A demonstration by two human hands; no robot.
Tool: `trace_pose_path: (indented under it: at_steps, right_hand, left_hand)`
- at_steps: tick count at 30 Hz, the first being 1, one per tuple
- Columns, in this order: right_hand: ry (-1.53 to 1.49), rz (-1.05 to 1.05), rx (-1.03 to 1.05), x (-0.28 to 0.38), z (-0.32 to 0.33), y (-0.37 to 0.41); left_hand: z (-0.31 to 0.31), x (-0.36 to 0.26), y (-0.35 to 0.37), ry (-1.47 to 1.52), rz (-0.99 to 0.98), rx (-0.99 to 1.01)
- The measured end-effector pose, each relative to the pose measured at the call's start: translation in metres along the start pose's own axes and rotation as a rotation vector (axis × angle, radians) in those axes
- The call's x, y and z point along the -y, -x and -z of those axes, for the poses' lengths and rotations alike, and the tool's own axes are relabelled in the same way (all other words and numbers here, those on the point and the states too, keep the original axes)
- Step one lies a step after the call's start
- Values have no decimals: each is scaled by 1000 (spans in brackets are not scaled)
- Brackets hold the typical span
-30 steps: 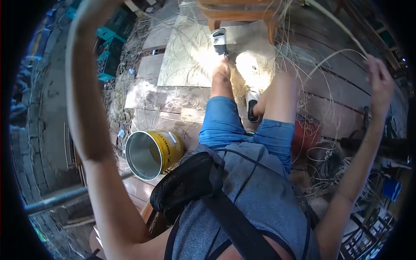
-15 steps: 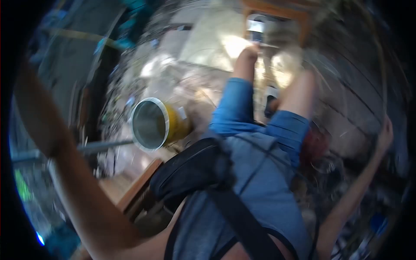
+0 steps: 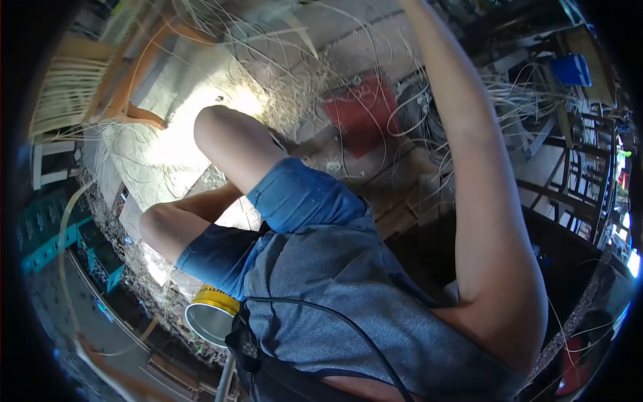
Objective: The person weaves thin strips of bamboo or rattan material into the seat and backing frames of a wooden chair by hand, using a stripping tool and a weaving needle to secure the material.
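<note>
My left hand [image 3: 89, 352] is at the lower left edge, small and blurred. A long pale strip [image 3: 63, 248], like rattan cane, curves down to it, and the fingers look closed on the strip. My right arm [image 3: 479, 147] stretches up past the top edge, so the right hand is out of sight. At the upper left stands a wooden chair frame [image 3: 137, 70] with pale strands woven [image 3: 70, 90] across it. Between my legs and the chair, loose strands lie over a sunlit pale sheet [image 3: 137, 161].
A yellow-rimmed bucket [image 3: 213, 301] stands beside my hip. A red flat piece [image 3: 362, 114] lies on the floor among tangled strands [image 3: 516, 94]. Teal crates [image 3: 50, 218] are at the left, a blue container [image 3: 570, 70] at the upper right, and dark chair frames [image 3: 589, 157] below it.
The view has swung round, carrying the chair to the upper left and the bucket down. My right hand has left the frame at the top; my left hand has come into view.
</note>
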State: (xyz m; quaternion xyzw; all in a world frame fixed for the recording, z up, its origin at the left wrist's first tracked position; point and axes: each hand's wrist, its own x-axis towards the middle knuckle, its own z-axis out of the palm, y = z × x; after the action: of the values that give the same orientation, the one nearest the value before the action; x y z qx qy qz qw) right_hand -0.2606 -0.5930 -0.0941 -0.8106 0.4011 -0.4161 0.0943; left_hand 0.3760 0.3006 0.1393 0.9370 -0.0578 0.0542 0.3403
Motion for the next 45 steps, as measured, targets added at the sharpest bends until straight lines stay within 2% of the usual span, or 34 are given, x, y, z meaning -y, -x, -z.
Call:
trace_pose_path:
  at_steps: [1, 3, 5, 6, 7, 8, 10, 11, 12, 14, 16, 17, 19, 21, 23, 24, 25, 26, 27, 28, 30, 31, 32, 33, 34, 35, 36, 38, 39, 40, 42, 44, 45]
  right_hand:
    - [-37, -121, 123, -19, -15, 40]
    - [-46, -385, 534, -51, -55, 146]
    - [49, -254, 1003, -87, -104, 306]
    - [69, -161, 1221, -104, -128, 385]
    - [-3, -753, 1465, -63, -117, 410]
    - [124, -481, 1493, -109, -154, 538]
    - [300, -433, 1689, -39, -128, 537]
    - [287, -435, 1719, -8, -108, 511]
    - [348, -345, 1718, 19, -93, 477]
    - [402, -235, 1718, 35, -90, 478]
    - [454, -279, 1950, 14, -101, 511]
    - [476, -293, 1937, 9, -99, 507]
    - [193, -686, 1769, 11, -98, 487]
    - [-127, -601, 1168, 33, -101, 444]
    - [-398, -480, 722, 111, -92, 310]
    - [-597, -589, 864, 142, -89, 266]
    - [-771, -384, 800, 172, -85, 223]
    - [-872, -262, 861, 203, -72, 180]
    - [-1057, -120, 620, 234, -70, 156]
    - [-1044, 58, 396, 261, -69, 138]
    - [-1206, 45, 388, 293, -40, 96]
    - [-1202, 63, 225, 306, -42, 83]
    - [-1126, 58, 326, 307, -35, 77]
    - [-1046, 57, 426, 304, -26, 67]
    - [-1039, 78, 413, 300, -22, 65]
    - [-915, 150, 389, 297, -21, 68]
    - [-791, 214, 367, 292, -22, 70]
    - [-781, 159, 414, 276, -16, 68]
    - [-797, 156, 419, 269, -7, 68]
    - [-795, 165, 411, 265, -1, 72]
    - [-818, 194, 481, 261, -3, 88]
    - [-601, 184, 538, 246, -39, 117]
    - [-620, 201, 463, 236, -54, 134]
  left_hand:
    - [-19, 19, 7, 50, 57, 18]
    - [-63, 58, 30, 190, 166, 64]
    - [-137, 30, 74, 143, 615, 29]
    - [-160, 34, 85, 192, 674, 114]
    - [-181, 33, 92, 245, 733, 199]
    - [-200, 16, 103, 222, 746, 200]
    - [-235, -24, 127, 334, 663, 223]
    - [-246, -44, 135, 305, 676, 217]
    - [-254, -64, 141, 301, 623, 239]
    - [-253, -81, 137, 350, 567, 324]
    - [-256, -93, 132, 376, 583, 313]
    - [-262, -98, 127, 398, 592, 326]
    - [-270, -103, 116, 502, 497, 369]
    - [-293, -120, 117, 848, 463, 500]
    - [-336, -180, 147, 787, 273, 779]
    - [-370, -207, 175, 413, -171, 695]
    - [-396, -242, 204, 301, -343, 749]
    - [-422, -278, 234, 202, -519, 783]
    - [-431, -315, 251, 365, -439, 1013]
    - [-434, -324, 249, 31, -839, 923]
    - [-423, -315, 244, 21, -1105, 758]
    - [-418, -315, 246, 14, -1227, 653]
    - [-399, -322, 243, -91, -1400, 492]
    - [-374, -316, 224, -72, -1245, 592]
    - [-348, -310, 205, -51, -1083, 670]
    - [-320, -297, 184, 13, -885, 651]
    - [-282, -273, 145, 85, -708, 584]
    - [-190, -212, 34, 243, -445, 467]
    - [-150, -211, -14, 431, -335, 458]
    - [-109, -176, -31, 270, -311, 316]
    - [-93, -185, 36, 44, -291, 171]
    - [-75, -174, 62, -10, -267, 130]
    - [-69, -172, 70, -27, -255, 117]
